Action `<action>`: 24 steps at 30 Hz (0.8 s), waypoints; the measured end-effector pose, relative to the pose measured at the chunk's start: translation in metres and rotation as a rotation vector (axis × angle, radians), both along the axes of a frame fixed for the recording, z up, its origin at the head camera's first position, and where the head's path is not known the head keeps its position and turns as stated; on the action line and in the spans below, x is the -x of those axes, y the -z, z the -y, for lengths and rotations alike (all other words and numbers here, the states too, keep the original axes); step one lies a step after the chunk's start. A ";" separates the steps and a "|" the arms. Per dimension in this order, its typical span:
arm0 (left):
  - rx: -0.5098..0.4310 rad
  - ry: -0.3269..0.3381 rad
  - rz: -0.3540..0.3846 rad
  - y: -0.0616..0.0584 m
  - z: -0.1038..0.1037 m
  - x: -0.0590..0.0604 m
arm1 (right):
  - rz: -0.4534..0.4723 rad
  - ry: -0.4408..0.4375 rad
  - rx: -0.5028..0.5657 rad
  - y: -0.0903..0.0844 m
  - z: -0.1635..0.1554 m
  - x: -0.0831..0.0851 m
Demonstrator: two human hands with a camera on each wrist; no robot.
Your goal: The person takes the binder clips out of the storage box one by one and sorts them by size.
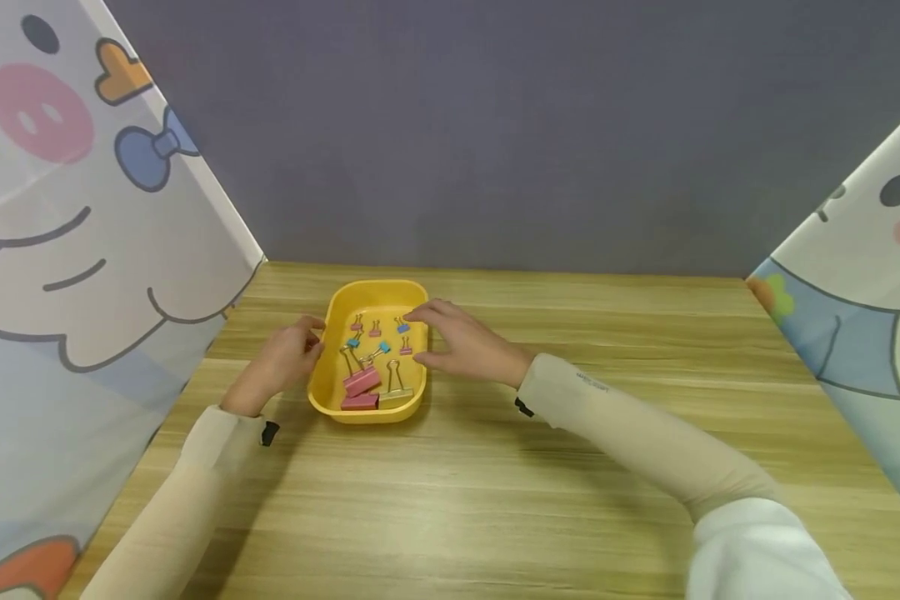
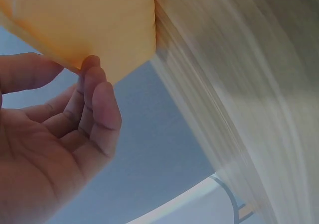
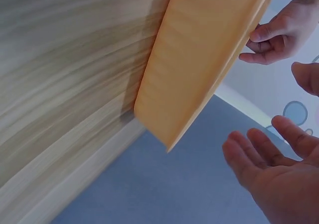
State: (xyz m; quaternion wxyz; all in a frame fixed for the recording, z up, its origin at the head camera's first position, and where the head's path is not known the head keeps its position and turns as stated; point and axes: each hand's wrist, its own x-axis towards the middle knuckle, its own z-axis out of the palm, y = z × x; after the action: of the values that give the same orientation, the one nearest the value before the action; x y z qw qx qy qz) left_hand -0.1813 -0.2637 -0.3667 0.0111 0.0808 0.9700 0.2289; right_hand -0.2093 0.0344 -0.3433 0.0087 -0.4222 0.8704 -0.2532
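A yellow tray point(image 1: 418, 377) sits on the wooden table and holds several binder clips. Two large pink clips point(image 1: 362, 384) and a gold one point(image 1: 396, 397) lie at its near end, with small pink and blue clips point(image 1: 402, 327) farther back. My left hand point(image 1: 311, 337) holds the tray's left rim, thumb on top and curled fingers point(image 2: 94, 84) against the outer wall point(image 2: 99, 20). My right hand point(image 1: 414, 336) hovers over the right side with fingers spread, holding nothing. In the right wrist view its palm point(image 3: 279, 169) is open beside the tray point(image 3: 199, 55).
Cartoon-printed fabric panels stand at the left point(image 1: 82, 250) and right point(image 1: 862, 292), with a grey wall point(image 1: 495, 133) behind. The bare wooden tabletop point(image 1: 495, 500) stretches toward me and to the right of the tray.
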 end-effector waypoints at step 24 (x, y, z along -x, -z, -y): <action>-0.035 0.053 0.004 0.005 0.006 0.001 | 0.123 -0.166 -0.052 0.015 0.049 0.014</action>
State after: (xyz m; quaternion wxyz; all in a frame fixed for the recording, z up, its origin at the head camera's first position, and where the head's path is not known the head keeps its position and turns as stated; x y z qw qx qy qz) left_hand -0.1822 -0.2694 -0.3715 0.0175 0.1060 0.9634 0.2456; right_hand -0.2230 -0.0146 -0.3584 0.0941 -0.4763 0.8364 -0.2543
